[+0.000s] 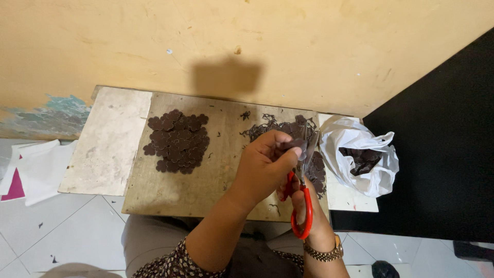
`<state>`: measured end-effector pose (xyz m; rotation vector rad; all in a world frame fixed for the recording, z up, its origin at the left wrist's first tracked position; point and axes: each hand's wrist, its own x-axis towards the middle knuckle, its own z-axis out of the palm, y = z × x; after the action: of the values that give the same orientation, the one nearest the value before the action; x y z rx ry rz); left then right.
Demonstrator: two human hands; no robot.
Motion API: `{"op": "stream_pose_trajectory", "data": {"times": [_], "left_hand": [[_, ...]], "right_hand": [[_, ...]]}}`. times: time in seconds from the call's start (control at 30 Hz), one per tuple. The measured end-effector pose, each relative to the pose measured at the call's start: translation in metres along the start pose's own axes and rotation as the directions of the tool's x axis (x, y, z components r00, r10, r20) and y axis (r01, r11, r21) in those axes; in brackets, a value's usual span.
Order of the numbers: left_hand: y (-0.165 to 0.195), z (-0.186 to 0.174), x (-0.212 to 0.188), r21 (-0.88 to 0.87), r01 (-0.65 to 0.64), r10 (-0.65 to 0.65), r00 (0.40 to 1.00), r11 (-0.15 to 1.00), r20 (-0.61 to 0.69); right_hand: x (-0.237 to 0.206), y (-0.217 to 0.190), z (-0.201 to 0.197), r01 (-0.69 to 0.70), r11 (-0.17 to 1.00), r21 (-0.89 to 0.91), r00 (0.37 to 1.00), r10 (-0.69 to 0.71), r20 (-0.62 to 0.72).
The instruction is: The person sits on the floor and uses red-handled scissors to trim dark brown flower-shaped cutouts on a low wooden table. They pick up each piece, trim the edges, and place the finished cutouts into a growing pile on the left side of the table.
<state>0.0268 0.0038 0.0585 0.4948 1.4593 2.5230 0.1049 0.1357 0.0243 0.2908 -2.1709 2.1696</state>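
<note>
My left hand pinches a small dark brown cut-out piece over a wooden board. My right hand, mostly hidden behind the left, grips red-handled scissors whose blades point up at the piece. A pile of finished dark brown flower-shaped cut-outs lies on the board to the left. Dark scraps and offcuts are scattered beyond and beside my hands.
A white plastic bag holding more dark pieces sits at the right on a pale slab. A whitish board lies left of the wooden one. White and pink paper rests on the tiled floor. A yellow wall stands behind.
</note>
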Motion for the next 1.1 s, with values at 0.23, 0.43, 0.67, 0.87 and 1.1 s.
{"op": "stream_pose_trajectory", "data": {"times": [0.23,0.43,0.67,0.87,1.1], "left_hand": [[0.002,-0.001,0.002,0.033,-0.016,0.017,1.0,0.999,-0.022],[0.007,0.002,0.003,-0.057,0.022,-0.024,0.999,0.998,-0.029],[0.012,-0.001,0.005,-0.007,0.023,-0.023,1.0,1.0,-0.011],[0.011,-0.004,0.003,0.001,0.064,-0.064,0.998,0.998,0.025],[0.006,-0.006,0.006,0.012,0.079,-0.079,0.997,0.997,-0.001]], "right_hand": [[0.002,-0.005,0.001,-0.006,1.0,0.02,0.999,0.005,0.037],[0.001,-0.008,0.0,-0.035,0.999,0.006,0.999,0.034,0.035],[0.004,-0.009,-0.002,-0.008,0.998,-0.057,0.999,0.011,0.05],[0.008,-0.01,0.0,0.002,1.0,-0.01,0.998,-0.001,0.058],[0.009,-0.002,-0.003,0.007,1.0,-0.027,0.997,-0.005,0.075]]}}
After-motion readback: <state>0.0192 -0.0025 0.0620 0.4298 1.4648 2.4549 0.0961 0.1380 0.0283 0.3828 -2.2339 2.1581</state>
